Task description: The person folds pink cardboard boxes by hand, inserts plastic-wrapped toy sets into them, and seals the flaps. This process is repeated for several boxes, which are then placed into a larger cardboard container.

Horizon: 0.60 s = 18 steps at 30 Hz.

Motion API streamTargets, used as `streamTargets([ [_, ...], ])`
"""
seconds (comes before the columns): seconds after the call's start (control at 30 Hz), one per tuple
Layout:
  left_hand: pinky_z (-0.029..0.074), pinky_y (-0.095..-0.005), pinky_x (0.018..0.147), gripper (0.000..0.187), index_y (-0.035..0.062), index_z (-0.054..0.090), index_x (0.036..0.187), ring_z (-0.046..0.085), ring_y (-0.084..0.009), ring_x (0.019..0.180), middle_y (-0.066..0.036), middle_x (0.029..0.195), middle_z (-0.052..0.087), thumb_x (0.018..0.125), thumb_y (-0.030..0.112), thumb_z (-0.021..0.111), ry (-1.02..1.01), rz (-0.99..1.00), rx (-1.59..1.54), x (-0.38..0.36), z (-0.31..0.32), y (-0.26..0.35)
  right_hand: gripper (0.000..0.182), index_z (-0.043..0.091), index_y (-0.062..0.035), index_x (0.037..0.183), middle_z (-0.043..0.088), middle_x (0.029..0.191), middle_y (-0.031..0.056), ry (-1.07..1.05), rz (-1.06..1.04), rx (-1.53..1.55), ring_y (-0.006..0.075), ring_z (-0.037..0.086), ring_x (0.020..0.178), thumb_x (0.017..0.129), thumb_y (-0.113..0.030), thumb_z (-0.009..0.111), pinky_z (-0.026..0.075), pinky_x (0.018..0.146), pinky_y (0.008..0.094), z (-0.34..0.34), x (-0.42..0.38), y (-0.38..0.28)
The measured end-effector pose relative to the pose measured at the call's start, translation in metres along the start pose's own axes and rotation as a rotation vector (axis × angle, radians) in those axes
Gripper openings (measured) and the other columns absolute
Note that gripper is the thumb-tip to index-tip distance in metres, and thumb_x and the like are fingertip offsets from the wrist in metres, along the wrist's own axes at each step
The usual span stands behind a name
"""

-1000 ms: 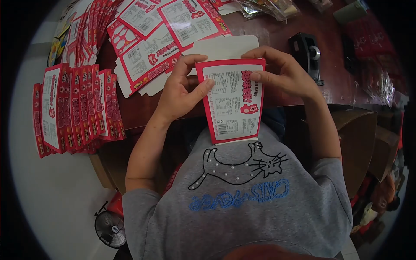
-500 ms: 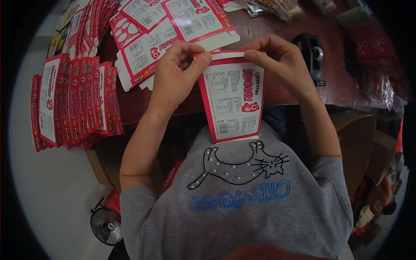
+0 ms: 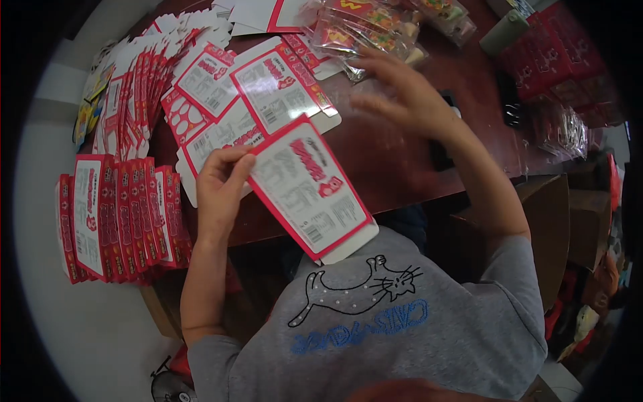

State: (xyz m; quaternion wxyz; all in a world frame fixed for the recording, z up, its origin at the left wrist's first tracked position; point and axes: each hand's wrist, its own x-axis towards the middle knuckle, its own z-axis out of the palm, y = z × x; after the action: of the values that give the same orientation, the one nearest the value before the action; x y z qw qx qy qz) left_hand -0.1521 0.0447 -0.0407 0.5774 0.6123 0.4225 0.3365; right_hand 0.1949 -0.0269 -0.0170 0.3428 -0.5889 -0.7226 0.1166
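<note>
My left hand pinches the upper left edge of a red and white printed carton, thumb on the printed face. The carton tilts over the table's front edge, with a white flap sticking out at its lower end. My right hand is off the carton, its fingers apart and slightly blurred, with nothing visible in them. It is nearest to several clear plastic packets with colourful contents. Beneath my right wrist, a black tape dispenser is mostly hidden.
Flat cartons lie on the dark red table. Folded cartons stand in a row at the left edge, with another stack behind. Red packages, a green roll and a cardboard box are at right.
My right hand has let go of the carton's top edge and moved up towards the packets. My left hand has lowered and tilted the carton. The view has shifted, showing more of the table's far side.
</note>
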Motion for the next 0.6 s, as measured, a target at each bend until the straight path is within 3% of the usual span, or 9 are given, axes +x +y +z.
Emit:
streamTargets([
  [0.07,0.048,-0.0353,0.099,0.039,0.0025,0.06,0.118,0.06,-0.0226,0.115,-0.018,0.129,0.06,0.086,0.011,0.081,0.022,0.005,0.023,0.006,-0.022,-0.002,0.064,0.054,-0.0059,0.141,0.05,0.146,0.0212,0.156,0.031,-0.253,0.0387,0.054,0.129,0.091,-0.041,0.073,0.048,0.103,0.0468,-0.008,0.033,0.051],
  [0.13,0.036,-0.0473,0.113,0.073,0.0064,0.052,0.133,0.045,-0.035,0.135,-0.021,0.15,0.041,0.073,0.021,0.09,-0.083,0.536,1.142,0.003,-0.025,0.023,0.068,0.052,-0.0052,0.142,0.05,0.145,0.0223,0.156,0.165,-0.274,0.0403,0.054,0.128,0.092,-0.046,0.071,0.047,0.103,0.0482,-0.011,0.068,0.087],
  [0.17,0.019,-0.0564,0.121,0.102,0.0176,0.045,0.146,0.024,-0.0413,0.148,-0.021,0.161,0.023,0.058,0.026,0.096,-0.356,0.567,1.118,0.009,-0.023,0.03,0.072,0.051,-0.0037,0.141,0.051,0.145,0.0223,0.141,0.223,-0.498,0.0394,0.054,0.129,0.091,-0.053,0.068,0.047,0.103,0.0483,-0.004,0.088,0.105],
  [0.23,0.017,-0.0592,0.122,0.105,0.0247,0.043,0.149,0.022,-0.0411,0.15,-0.019,0.161,0.024,0.058,0.027,0.095,-0.575,0.612,1.281,0.017,0.005,0.043,0.077,0.051,-0.0022,0.14,0.051,0.144,0.0223,0.126,0.267,-0.72,0.0385,0.053,0.13,0.091,-0.06,0.064,0.047,0.102,0.0484,0.019,0.112,0.125],
  [0.3,0.016,-0.0619,0.122,0.108,0.0317,0.041,0.152,0.02,-0.0408,0.152,-0.018,0.162,0.025,0.058,0.028,0.094,-0.791,0.666,1.443,0.028,0.036,0.044,0.056,0.064,-0.0069,0.122,0.064,0.125,0.0203,0.482,0.04,-0.712,0.0397,0.063,0.115,0.087,-0.05,0.071,0.053,0.092,0.049,0.038,0.128,0.131],
  [0.37,0.014,-0.0649,0.121,0.109,0.0386,0.038,0.154,0.017,-0.0411,0.153,-0.018,0.163,0.024,0.059,0.035,0.092,-1.061,0.683,1.508,0.045,0.057,0.033,0.052,0.064,-0.0078,0.12,0.068,0.116,0.0187,0.253,0.214,-0.676,0.0394,0.066,0.108,0.088,-0.048,0.07,0.054,0.087,0.0495,0.032,0.144,0.108],
  [0.4,0.014,-0.0649,0.121,0.109,0.0386,0.038,0.154,0.017,-0.0411,0.153,-0.018,0.163,0.024,0.059,0.035,0.092,-1.049,0.696,1.516,0.048,0.06,0.036,0.047,0.065,-0.0087,0.117,0.071,0.107,0.0172,0.006,0.398,-0.622,0.0391,0.069,0.101,0.088,-0.046,0.069,0.056,0.082,0.0499,0.029,0.15,0.103],
  [0.47,0.019,-0.064,0.12,0.108,0.0378,0.038,0.154,0.02,-0.0424,0.152,-0.02,0.162,0.025,0.059,0.042,0.09,-1.037,0.575,1.435,0.049,0.063,0.035,0.042,0.068,-0.0145,0.112,0.074,0.1,0.0129,0.141,0.227,-0.606,0.0374,0.071,0.096,0.091,-0.05,0.064,0.054,0.079,0.0558,0.03,0.143,0.107],
  [0.6,0.029,-0.0604,0.113,0.113,0.0341,0.039,0.155,0.032,-0.0446,0.143,-0.024,0.156,0.031,0.055,0.044,0.091,-0.788,0.578,1.329,0.03,0.038,0.007,0.023,0.065,-0.0116,0.116,0.074,0.103,0.012,0.35,0.12,-0.474,0.0285,0.073,0.092,0.096,-0.023,0.062,0.057,0.073,0.0442,-0.025,0.09,0.019],
])
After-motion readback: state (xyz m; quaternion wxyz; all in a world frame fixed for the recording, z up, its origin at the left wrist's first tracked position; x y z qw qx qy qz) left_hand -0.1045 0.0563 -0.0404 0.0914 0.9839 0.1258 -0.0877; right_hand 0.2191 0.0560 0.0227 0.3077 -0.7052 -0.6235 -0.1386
